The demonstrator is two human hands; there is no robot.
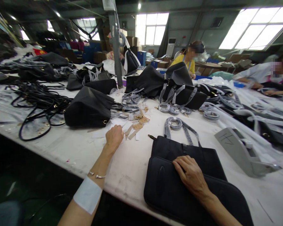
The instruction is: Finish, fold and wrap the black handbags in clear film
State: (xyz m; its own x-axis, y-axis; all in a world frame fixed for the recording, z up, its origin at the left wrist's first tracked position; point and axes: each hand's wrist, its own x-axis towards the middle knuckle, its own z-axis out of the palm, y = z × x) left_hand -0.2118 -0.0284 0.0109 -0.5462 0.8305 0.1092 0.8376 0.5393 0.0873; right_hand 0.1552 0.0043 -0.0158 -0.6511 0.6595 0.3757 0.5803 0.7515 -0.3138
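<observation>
A flat black bag [169, 182] lies on the white table [122, 169] in front of me, its wrapped grey handles [179, 125] pointing away. My right hand [191, 175] rests flat on top of the bag, fingers stretched out. My left hand [114, 136] reaches forward to a heap of small tan and white paper tags [138, 124]; its fingers are curled down onto the white slips, and what they pinch is hidden. A thin bracelet and a white band sit on my left forearm.
A black bag [88, 108] lies left of the tags, black straps [37, 103] beyond it. More bags [179, 88] and wrapped handles fill the far table. A grey tool [245, 153] lies to the right. A post [116, 47] rises mid-table. Two people work at the far right.
</observation>
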